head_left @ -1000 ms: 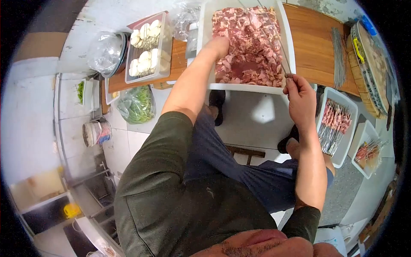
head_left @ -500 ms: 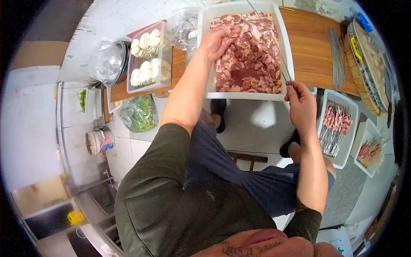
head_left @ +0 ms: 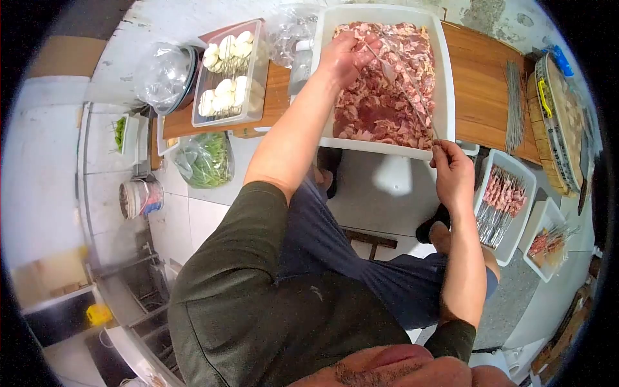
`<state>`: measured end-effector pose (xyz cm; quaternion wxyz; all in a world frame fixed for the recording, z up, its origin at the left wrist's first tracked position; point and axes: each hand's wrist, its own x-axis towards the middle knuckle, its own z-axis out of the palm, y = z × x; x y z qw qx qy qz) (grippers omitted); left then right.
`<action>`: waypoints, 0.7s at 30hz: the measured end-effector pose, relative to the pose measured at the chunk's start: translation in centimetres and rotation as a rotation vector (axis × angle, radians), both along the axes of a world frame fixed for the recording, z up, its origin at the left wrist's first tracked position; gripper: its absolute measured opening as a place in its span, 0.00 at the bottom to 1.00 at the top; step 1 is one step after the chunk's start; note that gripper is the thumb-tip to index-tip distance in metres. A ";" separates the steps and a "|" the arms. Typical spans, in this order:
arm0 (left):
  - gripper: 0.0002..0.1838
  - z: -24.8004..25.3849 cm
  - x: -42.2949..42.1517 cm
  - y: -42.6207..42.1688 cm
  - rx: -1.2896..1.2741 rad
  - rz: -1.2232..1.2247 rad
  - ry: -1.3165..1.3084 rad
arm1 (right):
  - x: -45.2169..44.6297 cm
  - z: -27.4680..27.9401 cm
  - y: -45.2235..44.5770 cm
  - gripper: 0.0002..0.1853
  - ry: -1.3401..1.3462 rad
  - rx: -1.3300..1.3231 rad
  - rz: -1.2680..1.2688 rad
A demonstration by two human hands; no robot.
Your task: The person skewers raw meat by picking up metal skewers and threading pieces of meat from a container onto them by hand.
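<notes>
Head view: the right hand point(head_left: 455, 173) pinches one end of a skewer point(head_left: 428, 124) slanting over meat point(head_left: 367, 115) in the tub point(head_left: 446, 84). The left hand point(head_left: 345, 61) curls its fingers near the far end; what they grip, I cannot tell. Table point(head_left: 478, 87) flanks the tub.

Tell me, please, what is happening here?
The person's right hand holds a thin skewer by one end at the near right corner of the white tub. The left hand is over the raw meat inside, close to the skewer's far end; its grip is unclear. Meat-loaded skewers lie in a tray on the right, bare skewers on the wooden table.
</notes>
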<state>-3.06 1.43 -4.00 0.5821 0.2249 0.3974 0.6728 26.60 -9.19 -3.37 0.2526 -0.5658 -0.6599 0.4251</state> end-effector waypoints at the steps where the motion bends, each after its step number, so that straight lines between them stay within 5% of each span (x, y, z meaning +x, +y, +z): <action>1: 0.18 0.2 0.1 -0.2 0.002 -0.014 0.023 | 0.0 -0.1 0.0 0.14 0.004 0.011 0.002; 21: 0.08 -1.0 -0.8 0.5 0.065 -0.248 0.169 | -0.3 0.4 -0.1 0.14 -0.023 0.007 -0.080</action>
